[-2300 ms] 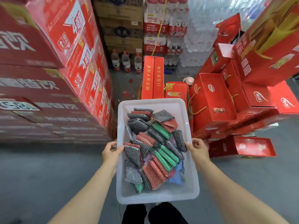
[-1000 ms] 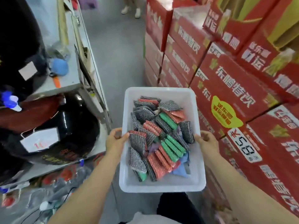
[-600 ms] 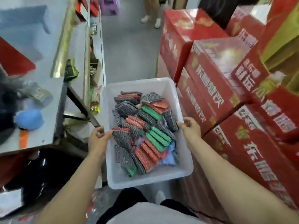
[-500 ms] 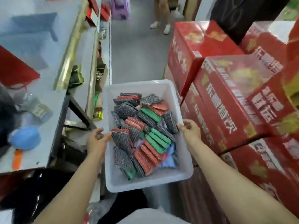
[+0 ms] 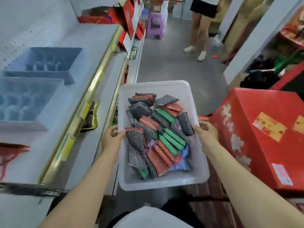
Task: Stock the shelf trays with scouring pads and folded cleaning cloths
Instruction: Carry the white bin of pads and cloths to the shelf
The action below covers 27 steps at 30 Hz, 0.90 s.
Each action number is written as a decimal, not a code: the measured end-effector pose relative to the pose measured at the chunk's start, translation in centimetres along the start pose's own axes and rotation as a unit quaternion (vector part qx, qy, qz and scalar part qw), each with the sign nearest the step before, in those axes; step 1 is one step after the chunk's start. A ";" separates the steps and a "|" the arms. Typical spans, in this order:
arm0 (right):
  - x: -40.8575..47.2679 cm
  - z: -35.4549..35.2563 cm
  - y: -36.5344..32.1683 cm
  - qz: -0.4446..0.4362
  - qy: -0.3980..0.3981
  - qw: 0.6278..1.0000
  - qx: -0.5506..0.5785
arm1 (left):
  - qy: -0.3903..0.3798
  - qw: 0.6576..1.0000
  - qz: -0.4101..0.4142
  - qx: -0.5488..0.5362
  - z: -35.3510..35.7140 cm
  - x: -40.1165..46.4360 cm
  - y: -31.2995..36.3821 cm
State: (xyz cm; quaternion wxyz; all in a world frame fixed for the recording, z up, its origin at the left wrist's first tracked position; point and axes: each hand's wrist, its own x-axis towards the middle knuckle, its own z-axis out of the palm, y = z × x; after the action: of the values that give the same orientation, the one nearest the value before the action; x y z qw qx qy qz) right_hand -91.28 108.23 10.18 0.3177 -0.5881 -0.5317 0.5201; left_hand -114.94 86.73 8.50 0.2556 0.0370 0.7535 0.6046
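Observation:
I carry a white plastic bin (image 5: 153, 87) in front of me at waist height. It holds several scouring pads (image 5: 154, 129) in grey, red and green, with blue and purple folded cloths (image 5: 184, 155) underneath. My left hand (image 5: 112, 137) grips the bin's left rim, thumb inside. My right hand (image 5: 205, 130) grips the right rim the same way. On the white shelf to my left sit two pale blue divided shelf trays, one near (image 5: 24, 102) and one farther (image 5: 47, 63).
The shelf's gold front rail (image 5: 92, 89) runs along the aisle on my left. Red cartons (image 5: 263, 134) stand close on my right. A person's legs (image 5: 199, 30) and a purple stool (image 5: 156, 25) are ahead in the grey-floored aisle.
I have turned from the stacked red cartons and walked along the aisle with the bin in both hands. The shelf with the blue trays has come into view on the left.

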 end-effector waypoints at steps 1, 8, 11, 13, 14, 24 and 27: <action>2.2 1.1 -1.3 -0.002 -0.001 1.000 0.001 | 0.005 1.000 0.001 0.007 1.0 1.9 1.3; 18.3 9.6 -9.8 -0.015 -0.039 0.999 0.022 | 0.032 0.999 0.028 0.010 8.8 15.8 9.1; 25.3 13.8 -14.4 -0.022 -0.078 0.996 0.040 | 0.073 0.997 0.037 0.009 11.9 21.8 12.1; 29.8 16.5 -17.7 -0.034 -0.101 0.993 0.040 | 0.098 0.995 0.034 0.009 13.8 25.5 14.7; 31.8 17.9 -19.5 -0.039 -0.113 0.992 0.041 | 0.107 0.994 0.036 0.009 14.5 27.2 16.1; 45.8 36.4 -37.1 -0.118 -0.249 0.961 -0.005 | 0.268 0.956 0.073 -0.090 15.1 40.8 28.8; 47.8 43.5 -41.1 -0.138 -0.287 0.948 -0.009 | 0.314 0.939 0.101 -0.095 13.5 44.5 31.2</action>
State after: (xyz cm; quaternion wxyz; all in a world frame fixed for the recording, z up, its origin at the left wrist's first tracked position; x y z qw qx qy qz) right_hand -149.76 155.71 24.01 0.2150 -0.3374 -0.6814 0.6129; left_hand -155.62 123.34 20.47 -0.0544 -0.1036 0.7267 0.6769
